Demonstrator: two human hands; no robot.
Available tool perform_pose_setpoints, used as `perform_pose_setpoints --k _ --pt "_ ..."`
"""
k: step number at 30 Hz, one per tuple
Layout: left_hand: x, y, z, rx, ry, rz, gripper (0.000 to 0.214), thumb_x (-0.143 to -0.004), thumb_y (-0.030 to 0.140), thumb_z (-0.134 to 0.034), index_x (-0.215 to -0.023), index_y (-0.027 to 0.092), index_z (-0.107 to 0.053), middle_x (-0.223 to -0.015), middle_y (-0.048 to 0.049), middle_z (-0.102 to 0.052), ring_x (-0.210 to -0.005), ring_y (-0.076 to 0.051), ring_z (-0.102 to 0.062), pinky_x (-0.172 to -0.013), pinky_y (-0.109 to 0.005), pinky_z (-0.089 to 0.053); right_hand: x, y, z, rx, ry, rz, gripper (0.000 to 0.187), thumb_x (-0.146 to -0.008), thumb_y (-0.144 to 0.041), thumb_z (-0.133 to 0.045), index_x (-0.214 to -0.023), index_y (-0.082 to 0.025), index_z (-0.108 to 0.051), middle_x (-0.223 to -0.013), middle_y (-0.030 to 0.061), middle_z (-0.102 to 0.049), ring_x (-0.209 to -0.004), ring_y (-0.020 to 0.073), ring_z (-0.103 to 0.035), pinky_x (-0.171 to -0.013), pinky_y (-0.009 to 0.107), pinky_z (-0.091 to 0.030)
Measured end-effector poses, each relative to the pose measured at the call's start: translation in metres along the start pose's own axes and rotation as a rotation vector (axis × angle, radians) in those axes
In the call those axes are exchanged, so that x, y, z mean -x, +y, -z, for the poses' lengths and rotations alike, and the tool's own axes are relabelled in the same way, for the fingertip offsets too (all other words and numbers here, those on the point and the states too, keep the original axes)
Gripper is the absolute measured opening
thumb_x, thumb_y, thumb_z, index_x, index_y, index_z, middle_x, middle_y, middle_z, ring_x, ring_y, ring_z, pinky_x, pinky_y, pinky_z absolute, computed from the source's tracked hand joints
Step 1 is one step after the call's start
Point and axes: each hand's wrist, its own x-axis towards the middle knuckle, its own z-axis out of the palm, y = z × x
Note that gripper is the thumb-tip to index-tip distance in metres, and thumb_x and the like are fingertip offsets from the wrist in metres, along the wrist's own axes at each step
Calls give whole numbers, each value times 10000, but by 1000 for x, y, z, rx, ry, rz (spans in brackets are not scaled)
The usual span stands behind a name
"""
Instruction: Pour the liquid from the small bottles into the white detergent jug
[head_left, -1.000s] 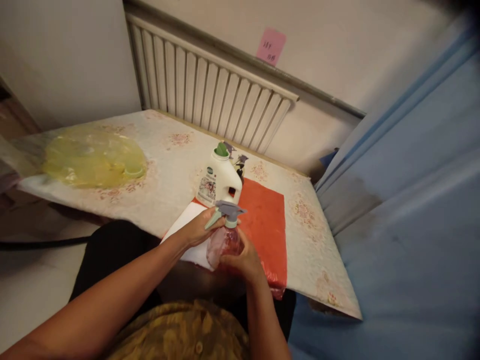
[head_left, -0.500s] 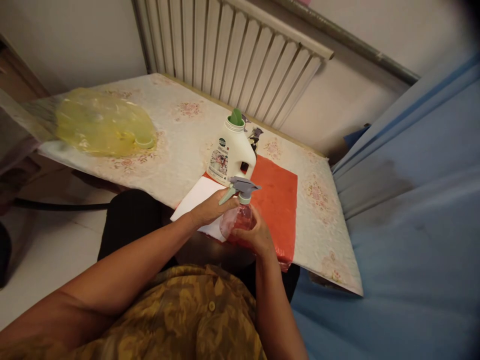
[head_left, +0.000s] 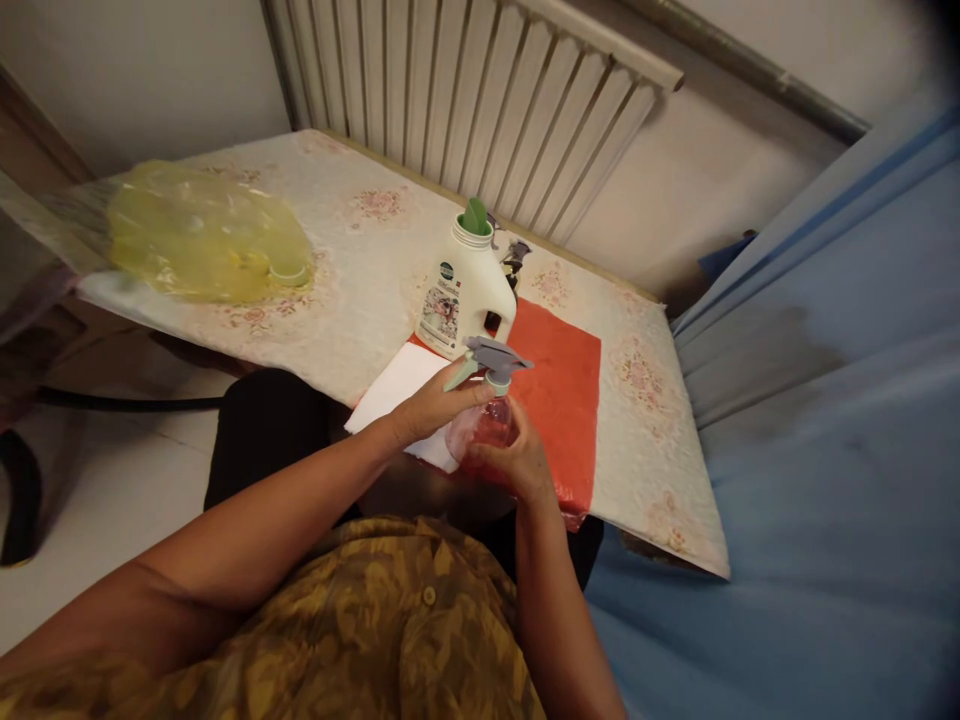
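Note:
Both hands are on a clear spray bottle [head_left: 489, 425] with a grey and pale green trigger head, held upright over the table's near edge. My left hand [head_left: 439, 405] grips it near the neck, below the trigger, thumb toward the collar. Lower down, my right hand [head_left: 521, 455] wraps round the body from the right. Beneath and behind the bottle lie a red sheet or wrapped slab [head_left: 559, 400] and a white paper [head_left: 397, 385]. Just beyond stands a cream jug [head_left: 469, 285] with a printed label and a green piece in its open mouth.
Behind the jug stands another dark bottle [head_left: 516, 262] with a grey pump or trigger top. A yellow plastic bag [head_left: 202, 235] lies on the flowered tablecloth [head_left: 360, 270] at left. A radiator [head_left: 450, 100] lines the back wall; a blue curtain [head_left: 825, 450] hangs at right.
The view has shifted slightly. Both hands keep their hold on the spray bottle, which shows only a very small move relative to the jug.

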Motion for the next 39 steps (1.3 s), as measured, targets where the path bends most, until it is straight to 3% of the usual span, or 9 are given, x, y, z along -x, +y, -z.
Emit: perform_pose_setpoints --k 9,16,22,27,29,32,35,39 --pt "0 -9 9 76 -27 43 456 -871 395 -689 -1258 159 -634 -1262 -117 -672 -1240 -284 -568 -1072 -434 -405 3 -8 1 51 22 -9 881 -536 -327 -898 -1346 -267 -558 -1310 45 -637 -1199 290 -595 -1042 474 -481" --pt "0 3 5 104 35 22 490 -766 266 -803 -1223 177 -651 -1225 -93 -689 -1192 -285 -595 -1047 -427 -421 2 -9 -2 -1 15 6 902 -537 -305 -899 -1365 -279 -541 -1334 50 -616 -1204 289 -597 -1073 489 -461" --pt "2 -4 7 117 49 82 404 -774 264 -795 -1148 161 -682 -1148 -90 -718 -1153 -287 -617 -1027 -432 -430 3 -6 -1 42 24 -11 927 -517 -286 -901 -1371 -300 -541 -1315 38 -630 -1192 287 -608 -1064 484 -465" --pt "3 -9 5 71 10 117 564 -732 357 -814 -1227 161 -627 -1212 -109 -693 -1161 -302 -615 -1013 -430 -451 1 -4 3 36 38 -32 923 -515 -277 -896 -1369 -268 -544 -1329 60 -628 -1197 285 -612 -1045 456 -485" --pt "4 -13 8 -10 -1 154 596 -748 416 -784 -1258 171 -598 -1214 -106 -690 -1138 -299 -627 -997 -427 -464 0 -2 8 44 62 -37 934 -498 -284 -904 -1362 -262 -548 -1340 63 -626 -1220 294 -600 -1054 459 -478" --pt "6 -26 22 -288 93 180 403 -878 445 -627 -1179 178 -617 -1192 -99 -686 -1149 -276 -613 -1014 -417 -446 -4 2 21 37 98 -40 920 -506 -309 -906 -1353 -254 -549 -1335 67 -636 -1252 307 -583 -1073 475 -461" --pt "4 -49 51 -625 246 173 306 -900 453 -542 -1006 180 -630 -1005 -71 -691 -983 -255 -635 -907 -396 -482 -12 8 40 77 238 -80 942 -465 -301 -918 -1337 -249 -563 -1363 86 -621 -1293 342 -550 -1106 512 -422" --pt "-3 -81 94 -1030 305 100 298 -918 439 -454 -928 180 -600 -900 -68 -645 -832 -246 -603 -807 -393 -486 -33 14 65 101 406 -81 911 -483 -293 -894 -1332 -231 -568 -1378 107 -611 -1317 361 -525 -1116 532 -405"
